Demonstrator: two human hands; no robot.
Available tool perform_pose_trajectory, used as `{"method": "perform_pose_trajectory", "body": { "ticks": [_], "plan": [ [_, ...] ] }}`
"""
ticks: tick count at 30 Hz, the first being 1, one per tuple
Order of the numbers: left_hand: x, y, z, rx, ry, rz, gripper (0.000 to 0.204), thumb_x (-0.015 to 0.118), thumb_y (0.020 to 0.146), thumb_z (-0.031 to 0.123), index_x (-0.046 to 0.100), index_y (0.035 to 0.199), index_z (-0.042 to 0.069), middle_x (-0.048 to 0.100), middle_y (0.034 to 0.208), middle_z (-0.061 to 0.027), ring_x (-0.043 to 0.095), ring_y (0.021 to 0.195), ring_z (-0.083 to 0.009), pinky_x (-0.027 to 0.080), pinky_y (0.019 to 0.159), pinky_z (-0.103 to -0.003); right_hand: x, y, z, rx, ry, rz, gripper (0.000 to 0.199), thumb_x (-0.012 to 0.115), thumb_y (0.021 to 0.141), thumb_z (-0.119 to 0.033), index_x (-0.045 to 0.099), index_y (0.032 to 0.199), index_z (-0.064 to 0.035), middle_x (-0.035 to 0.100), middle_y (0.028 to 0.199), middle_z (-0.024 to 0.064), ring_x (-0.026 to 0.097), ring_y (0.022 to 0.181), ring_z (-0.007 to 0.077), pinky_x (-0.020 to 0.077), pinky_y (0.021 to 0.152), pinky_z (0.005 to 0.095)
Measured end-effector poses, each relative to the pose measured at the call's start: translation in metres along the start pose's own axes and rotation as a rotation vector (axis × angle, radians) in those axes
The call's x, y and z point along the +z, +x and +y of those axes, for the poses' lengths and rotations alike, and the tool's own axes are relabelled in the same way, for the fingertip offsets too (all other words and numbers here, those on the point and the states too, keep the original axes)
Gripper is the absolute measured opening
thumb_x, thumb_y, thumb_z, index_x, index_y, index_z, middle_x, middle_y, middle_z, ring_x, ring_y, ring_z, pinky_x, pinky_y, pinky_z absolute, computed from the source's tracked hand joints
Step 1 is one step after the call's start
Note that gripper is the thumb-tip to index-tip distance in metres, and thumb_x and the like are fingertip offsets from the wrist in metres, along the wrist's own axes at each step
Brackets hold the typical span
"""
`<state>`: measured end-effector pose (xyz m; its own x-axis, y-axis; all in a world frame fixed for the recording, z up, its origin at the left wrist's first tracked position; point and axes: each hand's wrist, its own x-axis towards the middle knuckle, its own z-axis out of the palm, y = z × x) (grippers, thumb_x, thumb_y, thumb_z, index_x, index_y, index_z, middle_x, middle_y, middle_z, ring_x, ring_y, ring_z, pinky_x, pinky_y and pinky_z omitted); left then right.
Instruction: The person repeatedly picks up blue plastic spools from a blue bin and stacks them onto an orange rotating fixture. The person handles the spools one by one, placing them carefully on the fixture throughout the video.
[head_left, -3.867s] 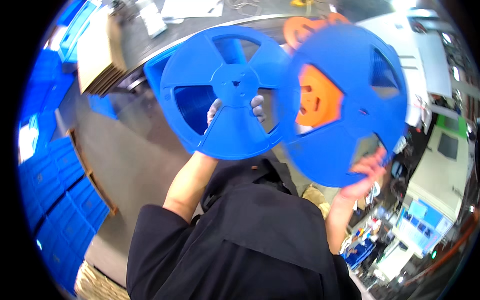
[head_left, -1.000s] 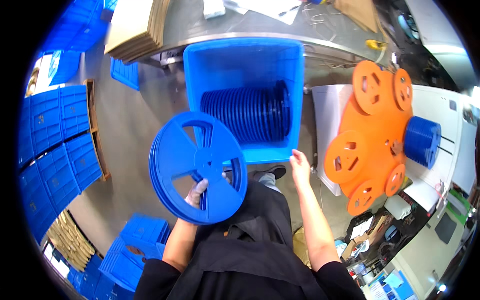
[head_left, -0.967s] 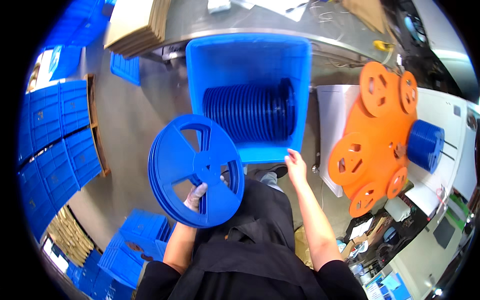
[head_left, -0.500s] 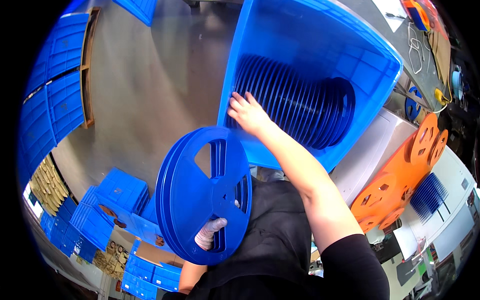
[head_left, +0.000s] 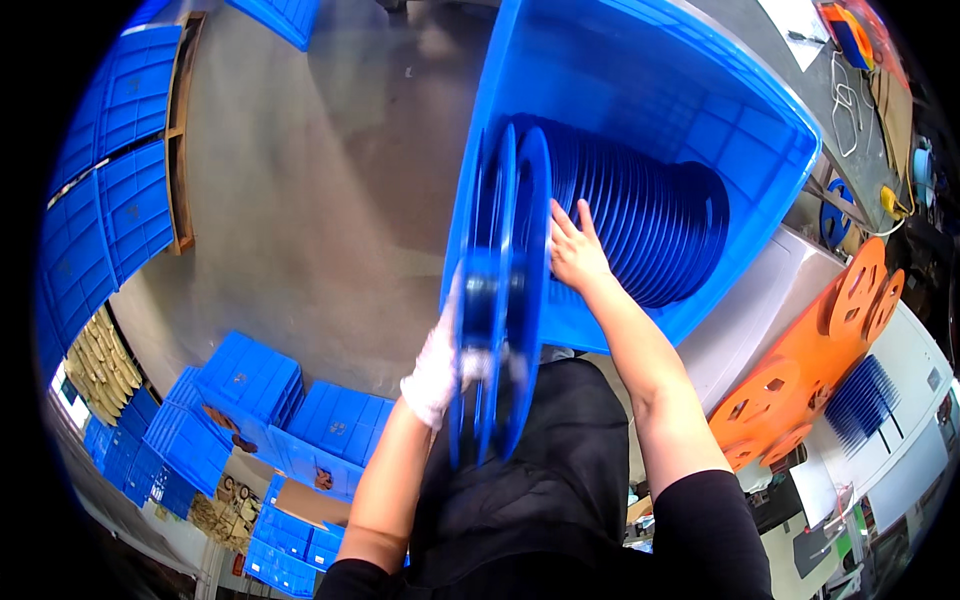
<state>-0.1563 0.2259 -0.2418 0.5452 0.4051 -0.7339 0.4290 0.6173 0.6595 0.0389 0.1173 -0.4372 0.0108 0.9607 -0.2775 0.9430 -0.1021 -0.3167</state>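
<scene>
The blue tote [head_left: 745,140] carries a row of blue reels [head_left: 645,225]. The held reels [head_left: 537,200] stand on edge across its near edge, beside its left wall. I judge this the loading step, calling for alignment with the row. My gloved left hand [head_left: 436,368] grips them; my right hand [head_left: 580,255], fingers spread, hovers between, contact unclear.

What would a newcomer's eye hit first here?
The blue reels held edge-on in the gloved left hand, mid-frame. Right beside them, the bare right hand is spread before a row of dark-blue discs in the big blue bin. Far right, an orange disc-studded plate.
</scene>
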Motion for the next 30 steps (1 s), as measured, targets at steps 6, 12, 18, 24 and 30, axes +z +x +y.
{"method": "perform_pose_trajectory", "body": {
  "ticks": [6,12,18,24,30],
  "plan": [
    [0.02,0.105,-0.015,-0.122,0.046,0.032,0.095,0.074,0.078,0.022,0.016,0.153,0.014,0.046,0.14,-0.0155,0.047,0.125,-0.0237,0.038,0.104,-0.034,-0.003,-0.005,-0.002,0.078,0.088,-0.076,0.039,0.061,0.085,-0.027,0.057,0.123,-0.0173,0.043,0.142,0.0018,0.019,0.144,0.0214,0.0103,0.114,0.0612],
    [-0.016,0.175,-0.097,-0.312,-0.151,0.092,0.083,0.058,0.087,0.055,0.027,0.15,0.01,0.049,0.138,-0.0146,0.045,0.127,-0.0242,0.035,0.106,-0.038,-0.052,-0.029,0.026,0.246,0.142,-0.016,0.051,0.071,0.076,-0.029,0.057,0.123,-0.0156,0.039,0.146,0.0062,0.024,0.142,0.0285,0.0155,0.113,0.0587],
    [-0.003,0.175,-0.108,-0.261,0.229,0.292,0.081,0.037,0.09,0.065,0.031,0.147,0.007,0.037,0.148,-0.0163,0.038,0.134,-0.0316,0.028,0.112,-0.038,-0.004,-0.142,0.156,0.862,0.139,0.299,0.074,0.057,0.091,-0.033,0.022,0.148,0.0,0.015,0.155,0.0242,0.018,0.142,0.0408,0.0196,0.114,0.0502],
    [0.035,0.135,-0.101,0.297,0.88,0.446,0.067,0.057,0.091,0.034,0.031,0.146,0.005,0.035,0.148,-0.0205,0.034,0.136,-0.036,0.028,0.112,-0.04,0.035,-0.185,0.044,1.037,0.29,0.24,0.086,0.06,0.088,-0.038,0.013,0.15,-0.0013,0.007,0.157,0.0221,0.022,0.141,0.0402,0.0245,0.113,0.0491],
    [0.032,0.141,-0.091,0.298,1.388,0.217,0.07,0.057,0.087,0.035,0.032,0.146,0.007,0.028,0.15,-0.0212,0.025,0.139,-0.0406,0.023,0.115,-0.044,0.022,-0.2,-0.003,1.217,0.577,0.089,0.082,0.06,0.09,-0.033,0.012,0.151,-0.0057,0.01,0.156,0.022,0.02,0.142,0.0373,0.0244,0.114,0.0472]
  ]
}}
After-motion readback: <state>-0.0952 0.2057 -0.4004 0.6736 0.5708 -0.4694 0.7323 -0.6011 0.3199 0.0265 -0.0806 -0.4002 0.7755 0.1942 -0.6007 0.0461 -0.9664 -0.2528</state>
